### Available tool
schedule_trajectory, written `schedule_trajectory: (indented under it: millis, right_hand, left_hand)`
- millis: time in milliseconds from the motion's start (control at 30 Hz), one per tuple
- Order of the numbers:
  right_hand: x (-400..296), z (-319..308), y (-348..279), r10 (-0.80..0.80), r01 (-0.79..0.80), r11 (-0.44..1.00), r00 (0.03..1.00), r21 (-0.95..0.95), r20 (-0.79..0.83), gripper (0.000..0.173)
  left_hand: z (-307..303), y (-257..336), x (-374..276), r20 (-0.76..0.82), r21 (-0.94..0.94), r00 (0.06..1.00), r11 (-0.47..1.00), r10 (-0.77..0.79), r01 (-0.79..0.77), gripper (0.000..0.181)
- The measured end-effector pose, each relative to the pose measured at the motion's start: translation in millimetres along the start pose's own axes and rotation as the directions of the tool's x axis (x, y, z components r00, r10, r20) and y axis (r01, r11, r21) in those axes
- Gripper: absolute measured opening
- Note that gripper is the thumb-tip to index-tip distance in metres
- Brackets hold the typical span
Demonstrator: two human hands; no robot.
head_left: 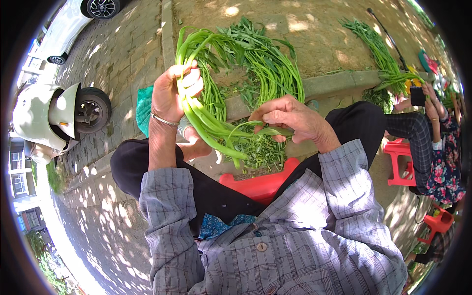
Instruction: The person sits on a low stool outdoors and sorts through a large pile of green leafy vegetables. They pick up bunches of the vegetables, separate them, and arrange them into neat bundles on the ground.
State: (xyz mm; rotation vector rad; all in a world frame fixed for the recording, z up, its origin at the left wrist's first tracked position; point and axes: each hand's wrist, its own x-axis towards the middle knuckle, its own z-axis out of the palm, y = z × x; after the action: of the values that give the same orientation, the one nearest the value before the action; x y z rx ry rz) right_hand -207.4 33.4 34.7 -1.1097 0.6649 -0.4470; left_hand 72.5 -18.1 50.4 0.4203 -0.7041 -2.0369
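My left hand [177, 90] is closed around a bunch of long green leafy stems [206, 121], whose thick ends hang down to the right. At those ends my right hand [291, 120] pinches a narrow green leaf [273, 131] between thumb and fingers. Beyond my hands, a large pile of leafy stems [273, 73] lies over the kerb and bare soil. Below the held bunch, a heap of plucked leaves and short stem pieces [265, 151] rests on the ground between my legs, beside the red plastic stool [258, 182] under me.
A teal sack [144, 110] lies near my left foot. The stone kerb [343, 84] runs across in front. A scooter [55, 118] and a white car [68, 27] stand at left. At right, a co-worker [438, 147] sits by another stem pile [383, 55]; a red stool [400, 162] is near.
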Motion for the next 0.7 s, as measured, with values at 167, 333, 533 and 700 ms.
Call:
schedule_trajectory:
  millis: [167, 333, 533, 700]
  right_hand:
    - [-0.7, 1.3, 0.4, 0.015, -0.016, 1.000, 1.000, -0.018, -0.023, 0.028]
    - [-5.1, -4.6, -0.7, 0.022, -0.022, 0.998, 1.000, -0.052, -0.004, 0.027]
    - [-3.4, -14.4, 17.9, 0.045, -0.042, 0.980, 0.999, -0.193, 0.011, 0.025]
    - [1.9, -9.5, 19.6, 0.008, -0.108, 0.790, 0.986, -0.603, -0.167, 0.026]
  left_hand:
    - [6.1, -0.6, -5.1, -0.026, 0.146, 0.999, 0.988, 0.045, -0.041, 0.025]
    - [10.4, 1.7, -8.6, -0.018, 0.088, 0.999, 0.995, 0.040, -0.038, 0.024]
    - [15.6, 4.0, -12.0, -0.029, 0.087, 0.998, 0.994, 0.063, -0.061, 0.024]
    - [18.9, 4.4, -14.3, -0.003, 0.089, 0.999, 0.995, 0.054, -0.053, 0.022]
